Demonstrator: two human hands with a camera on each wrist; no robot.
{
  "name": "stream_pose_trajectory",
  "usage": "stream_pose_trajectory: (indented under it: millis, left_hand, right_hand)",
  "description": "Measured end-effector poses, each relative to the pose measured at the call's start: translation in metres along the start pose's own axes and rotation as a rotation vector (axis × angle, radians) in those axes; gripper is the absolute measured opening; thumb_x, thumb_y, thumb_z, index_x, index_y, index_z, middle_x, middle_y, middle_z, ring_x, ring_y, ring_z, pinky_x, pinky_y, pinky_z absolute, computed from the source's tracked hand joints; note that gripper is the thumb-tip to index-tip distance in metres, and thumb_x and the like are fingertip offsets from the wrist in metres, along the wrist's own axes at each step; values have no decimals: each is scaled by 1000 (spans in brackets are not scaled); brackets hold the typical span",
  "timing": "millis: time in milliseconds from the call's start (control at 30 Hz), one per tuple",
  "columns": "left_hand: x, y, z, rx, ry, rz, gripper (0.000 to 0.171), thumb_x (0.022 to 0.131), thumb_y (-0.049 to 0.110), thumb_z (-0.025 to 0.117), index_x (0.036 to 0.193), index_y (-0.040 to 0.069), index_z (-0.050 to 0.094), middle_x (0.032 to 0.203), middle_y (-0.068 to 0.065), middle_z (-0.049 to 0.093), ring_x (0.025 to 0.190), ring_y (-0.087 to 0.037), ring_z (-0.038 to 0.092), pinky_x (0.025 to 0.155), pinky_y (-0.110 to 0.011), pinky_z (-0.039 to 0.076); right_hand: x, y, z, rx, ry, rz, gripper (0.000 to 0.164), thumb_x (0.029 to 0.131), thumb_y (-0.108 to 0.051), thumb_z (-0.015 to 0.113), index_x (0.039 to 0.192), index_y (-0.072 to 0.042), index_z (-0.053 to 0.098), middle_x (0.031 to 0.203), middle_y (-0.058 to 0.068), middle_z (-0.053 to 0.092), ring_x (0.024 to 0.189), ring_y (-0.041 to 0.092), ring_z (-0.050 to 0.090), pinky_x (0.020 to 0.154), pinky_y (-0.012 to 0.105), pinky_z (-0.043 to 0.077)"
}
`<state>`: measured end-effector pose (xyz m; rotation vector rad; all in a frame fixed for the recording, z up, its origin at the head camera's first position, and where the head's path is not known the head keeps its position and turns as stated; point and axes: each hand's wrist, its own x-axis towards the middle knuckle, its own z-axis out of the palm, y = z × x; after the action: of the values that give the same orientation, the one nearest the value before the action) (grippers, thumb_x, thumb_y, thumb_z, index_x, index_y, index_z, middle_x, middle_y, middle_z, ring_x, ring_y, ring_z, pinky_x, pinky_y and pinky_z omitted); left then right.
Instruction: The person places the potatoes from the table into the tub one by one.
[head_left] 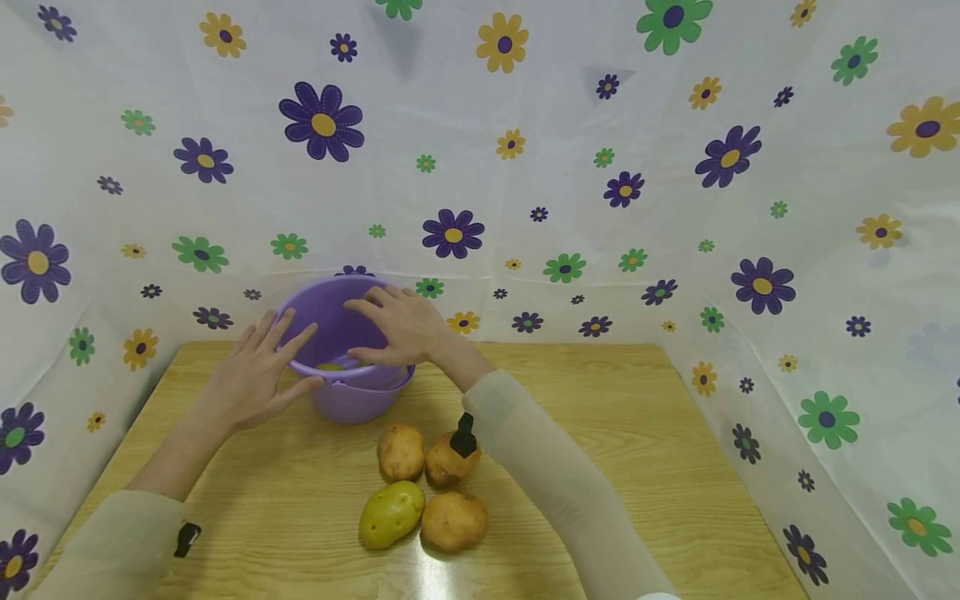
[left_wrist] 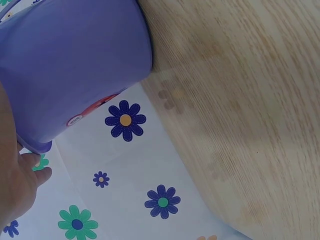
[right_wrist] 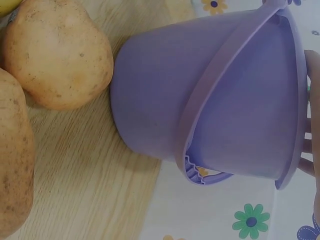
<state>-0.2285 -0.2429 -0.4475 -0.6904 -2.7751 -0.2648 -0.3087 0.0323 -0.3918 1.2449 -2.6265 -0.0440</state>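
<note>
A purple bucket (head_left: 358,404) with a handle stands towards the back left of the table. My left hand (head_left: 251,375) is at its left rim, fingers spread and fairly straight. Over the right side of the opening is my right hand (head_left: 405,325), its fingers spread loosely. In the right wrist view, the fingers (right_wrist: 309,146) show just beyond the bucket's rim (right_wrist: 301,100). Neither hand grips anything that shows. Low inside the bucket lies something yellow-green (head_left: 330,367), mostly hidden by the rim.
In front of the bucket, three tan potatoes (head_left: 454,522) and a smooth yellow-green potato-shaped piece (head_left: 392,514) lie grouped on the wooden table (head_left: 585,450). White flower-patterned sheets (head_left: 480,183) rise behind the table and along both sides. Dark straps hang from both sleeves.
</note>
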Motion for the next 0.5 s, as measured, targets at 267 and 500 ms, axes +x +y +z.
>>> stream_pose_trajectory:
  millis: [267, 500]
  left_hand:
    - [1, 1, -2, 2, -18, -13, 85, 99, 61, 61, 165, 14, 35, 173, -29, 24, 162, -52, 17, 129, -72, 23]
    - [0, 0, 0, -7, -8, -1, 85, 101, 61, 59, 166, 13, 33, 172, -31, 24, 161, -54, 17, 128, -72, 22]
  right_hand:
    - [-9, 3, -4, 31, 19, -7, 80, 97, -72, 55, 162, -27, 41, 156, 4, 54, 141, 27, 57, 117, 43, 52]
    - [-15, 1, -7, 25, 23, -17, 83, 96, -74, 54, 164, -29, 38, 163, 6, 49, 150, 30, 51, 119, 46, 51]
